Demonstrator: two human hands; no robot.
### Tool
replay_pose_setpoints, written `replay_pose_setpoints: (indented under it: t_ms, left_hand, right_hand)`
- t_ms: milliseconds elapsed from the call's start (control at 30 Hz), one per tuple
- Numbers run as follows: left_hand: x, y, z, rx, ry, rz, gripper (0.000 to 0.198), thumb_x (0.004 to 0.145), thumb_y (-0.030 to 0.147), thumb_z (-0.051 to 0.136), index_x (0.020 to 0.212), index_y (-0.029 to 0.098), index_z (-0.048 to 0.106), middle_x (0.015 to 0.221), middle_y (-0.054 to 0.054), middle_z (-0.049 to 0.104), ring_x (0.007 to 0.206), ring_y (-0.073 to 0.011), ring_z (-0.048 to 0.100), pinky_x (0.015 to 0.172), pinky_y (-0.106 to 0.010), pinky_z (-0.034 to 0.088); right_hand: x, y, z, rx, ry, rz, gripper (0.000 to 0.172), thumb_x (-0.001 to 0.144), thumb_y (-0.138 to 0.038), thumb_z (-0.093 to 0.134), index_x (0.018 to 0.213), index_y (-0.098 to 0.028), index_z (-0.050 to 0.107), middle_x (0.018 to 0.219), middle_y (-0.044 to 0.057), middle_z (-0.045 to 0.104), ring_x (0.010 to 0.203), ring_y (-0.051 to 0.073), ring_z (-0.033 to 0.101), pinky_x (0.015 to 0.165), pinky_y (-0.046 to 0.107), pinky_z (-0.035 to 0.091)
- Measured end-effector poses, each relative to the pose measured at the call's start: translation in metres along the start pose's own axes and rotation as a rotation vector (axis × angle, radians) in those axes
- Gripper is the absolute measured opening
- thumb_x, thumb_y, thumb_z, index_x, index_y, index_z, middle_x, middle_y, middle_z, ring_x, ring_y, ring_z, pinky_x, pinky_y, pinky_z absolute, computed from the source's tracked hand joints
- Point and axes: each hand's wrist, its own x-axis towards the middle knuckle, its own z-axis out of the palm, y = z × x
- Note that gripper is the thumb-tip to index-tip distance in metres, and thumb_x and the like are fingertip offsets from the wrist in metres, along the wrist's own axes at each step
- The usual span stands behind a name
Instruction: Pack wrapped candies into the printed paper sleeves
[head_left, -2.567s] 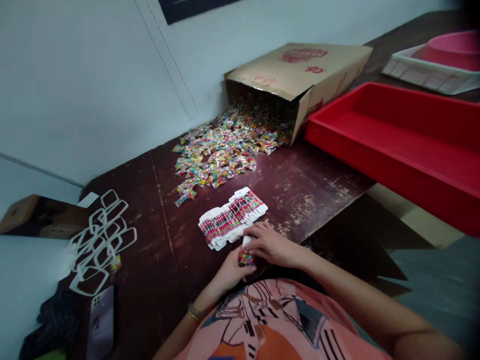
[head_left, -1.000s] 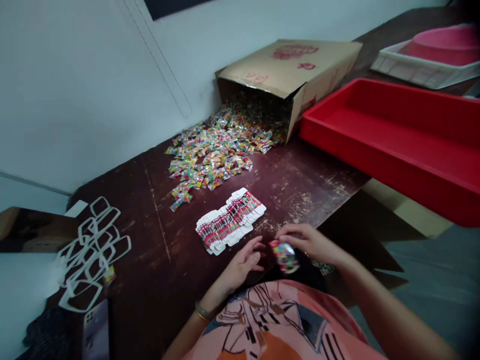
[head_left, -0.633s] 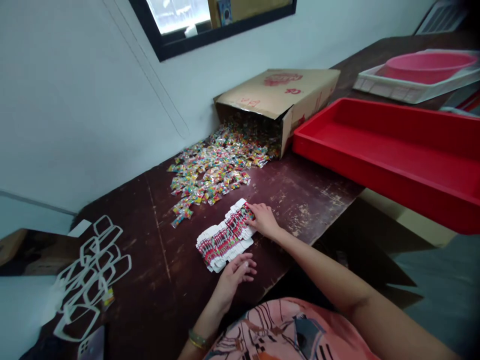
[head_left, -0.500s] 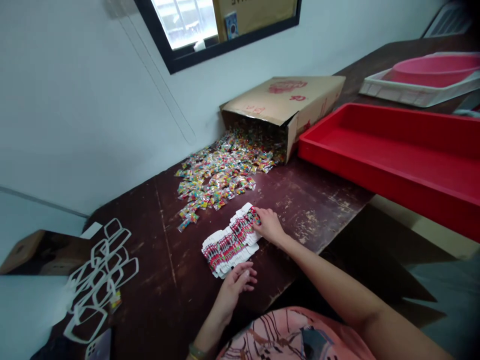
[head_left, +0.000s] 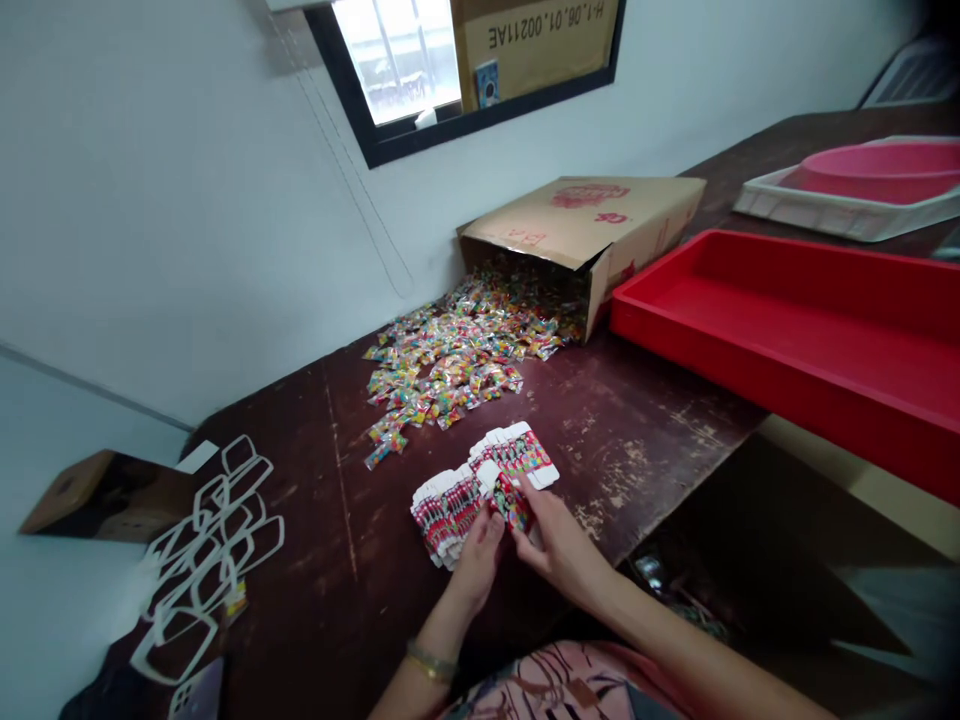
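Note:
A small flat printed carton [head_left: 510, 502], red and multicoloured with a white flap, is held between my two hands just above the table. My left hand [head_left: 475, 562] grips its lower left edge, thumb on top. On its right side, the fingers of my right hand [head_left: 556, 538] are closed around it. Right behind it, overlapping flat cartons [head_left: 444, 515] of the same print lie fanned out in two rows, white flaps showing. Small clear packets of colourful candy [head_left: 450, 365] are heaped farther back on the dark table [head_left: 315, 500].
The candy spills from a cardboard box [head_left: 585, 215] lying on its side. A red tray [head_left: 795, 340] juts over the table edge at right, with a pink basin [head_left: 885, 165] in a white tray behind. At left are white loops [head_left: 217, 540], a small brown box [head_left: 97, 495] and a phone [head_left: 196, 692].
My right hand has taken one carton from the right-hand row and drawn it nearer me. My left hand has moved up and closed on it. The camera view has shifted slightly.

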Motion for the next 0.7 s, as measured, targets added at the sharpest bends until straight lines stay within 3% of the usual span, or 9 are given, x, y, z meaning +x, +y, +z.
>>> replay_pose_setpoints:
  t_ms: [167, 267, 367, 467, 533, 633, 700]
  left_hand:
    - [0.012, 0.000, 0.000, 0.079, 0.031, 0.047, 0.064, 0.065, 0.051, 0.075, 0.116, 0.016, 0.056, 0.116, -0.014, 0.065, 0.110, -0.0289, 0.057, 0.099, -0.042, 0.040]
    - [0.013, 0.007, -0.003, 0.120, 0.005, 0.045, 0.064, 0.065, 0.052, 0.074, 0.113, 0.014, 0.058, 0.113, -0.013, 0.066, 0.108, -0.0289, 0.058, 0.095, -0.040, 0.043]
    - [0.013, 0.021, -0.006, 0.226, 0.096, 0.049, 0.061, 0.070, 0.049, 0.070, 0.117, 0.014, 0.056, 0.117, -0.014, 0.063, 0.106, -0.0283, 0.059, 0.091, -0.039, 0.046]
    - [0.006, 0.036, -0.004, 0.399, 0.331, 0.246, 0.062, 0.072, 0.042, 0.070, 0.127, 0.020, 0.051, 0.132, -0.013, 0.052, 0.116, -0.0272, 0.051, 0.096, -0.037, 0.042]
    - [-0.001, 0.040, 0.001, 0.440, 0.266, 0.292, 0.059, 0.071, 0.037, 0.072, 0.125, 0.022, 0.053, 0.130, -0.011, 0.054, 0.119, -0.0266, 0.049, 0.099, -0.036, 0.040]
    - [-0.011, 0.033, 0.010, 0.318, 0.036, 0.102, 0.039, 0.077, 0.040, 0.065, 0.109, 0.019, 0.064, 0.104, -0.008, 0.068, 0.106, -0.0265, 0.057, 0.093, -0.037, 0.043]
    - [-0.016, 0.025, 0.014, 0.197, 0.031, -0.026, 0.034, 0.079, 0.041, 0.061, 0.101, 0.016, 0.066, 0.089, -0.007, 0.070, 0.094, -0.0253, 0.061, 0.087, -0.038, 0.046]
  right_hand:
    - [-0.008, -0.015, 0.001, 0.351, -0.192, 0.116, 0.069, 0.085, -0.024, 0.053, 0.147, -0.023, 0.021, 0.115, 0.010, 0.061, 0.073, 0.014, 0.059, 0.072, 0.030, 0.051]
    - [0.000, -0.007, -0.011, 0.545, -0.270, 0.160, 0.064, 0.086, -0.026, 0.052, 0.145, -0.024, 0.026, 0.121, 0.009, 0.060, 0.084, 0.016, 0.062, 0.077, 0.030, 0.052]
    - [0.009, 0.002, -0.023, 0.623, -0.213, 0.189, 0.059, 0.087, -0.029, 0.051, 0.142, -0.022, 0.031, 0.121, 0.011, 0.061, 0.101, 0.020, 0.061, 0.085, 0.035, 0.051]
    - [0.010, 0.002, -0.028, 0.457, -0.059, 0.190, 0.060, 0.086, -0.029, 0.052, 0.142, -0.022, 0.031, 0.123, 0.012, 0.059, 0.097, 0.020, 0.062, 0.085, 0.036, 0.052]
    - [0.006, -0.005, -0.026, 0.320, -0.031, 0.114, 0.063, 0.085, -0.027, 0.055, 0.142, -0.024, 0.030, 0.129, 0.012, 0.054, 0.099, 0.021, 0.061, 0.088, 0.038, 0.050]
    - [-0.002, -0.023, -0.021, 0.164, -0.127, -0.098, 0.064, 0.083, -0.027, 0.060, 0.141, -0.027, 0.034, 0.133, 0.011, 0.050, 0.115, 0.025, 0.052, 0.099, 0.043, 0.042]
    - [-0.002, -0.031, -0.023, 0.045, -0.140, -0.193, 0.055, 0.084, -0.026, 0.061, 0.135, -0.029, 0.043, 0.133, 0.011, 0.049, 0.120, 0.027, 0.045, 0.101, 0.047, 0.038]
